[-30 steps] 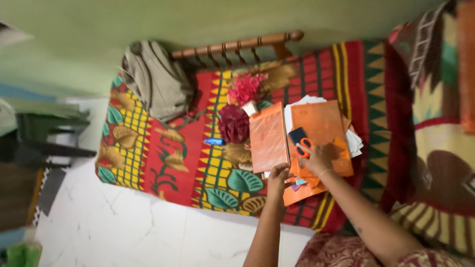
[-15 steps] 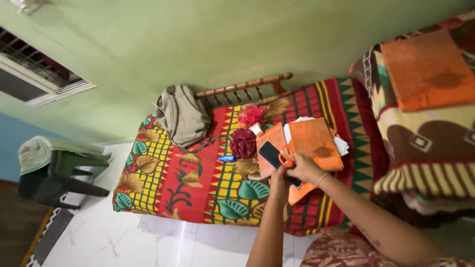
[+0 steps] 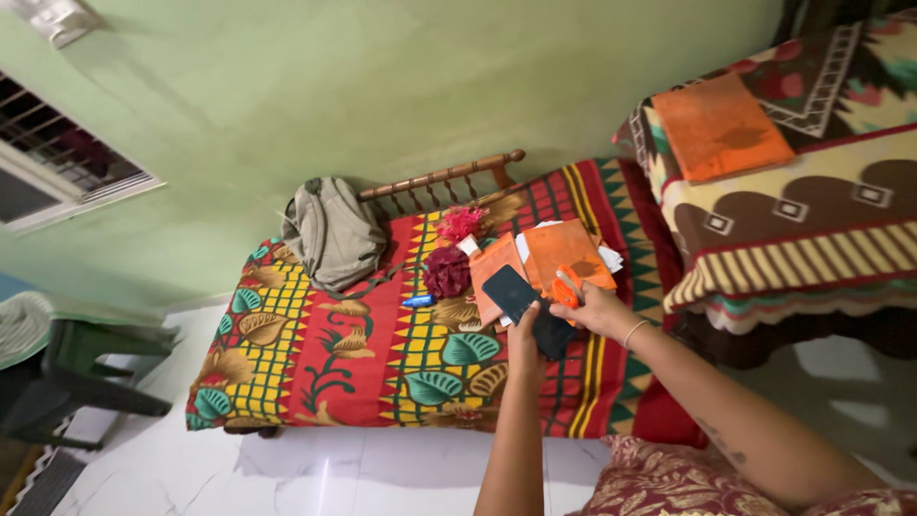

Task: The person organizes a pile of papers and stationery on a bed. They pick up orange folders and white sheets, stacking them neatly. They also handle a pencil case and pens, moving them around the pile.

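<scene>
The left hand [image 3: 524,336] grips the near end of a flat dark phone [image 3: 527,304], which is tilted just above the bed [image 3: 315,354]. The right hand [image 3: 594,310], touching the phone's far side, is closed around orange-handled scissors [image 3: 567,286]. Just beyond the phone lie smooth orange paper sheets [image 3: 564,250] over white ones. Left of the phone sit a crumpled maroon paper flower [image 3: 446,271], a pink flower [image 3: 461,224] and a small blue tube [image 3: 417,301]. Farther left of the phone a soft grey backpack [image 3: 330,234] rests on the patterned bedspread.

A home bedroom: patterned bedspread [image 3: 325,354], wooden bed rail [image 3: 441,178], folded blankets [image 3: 793,229].
</scene>
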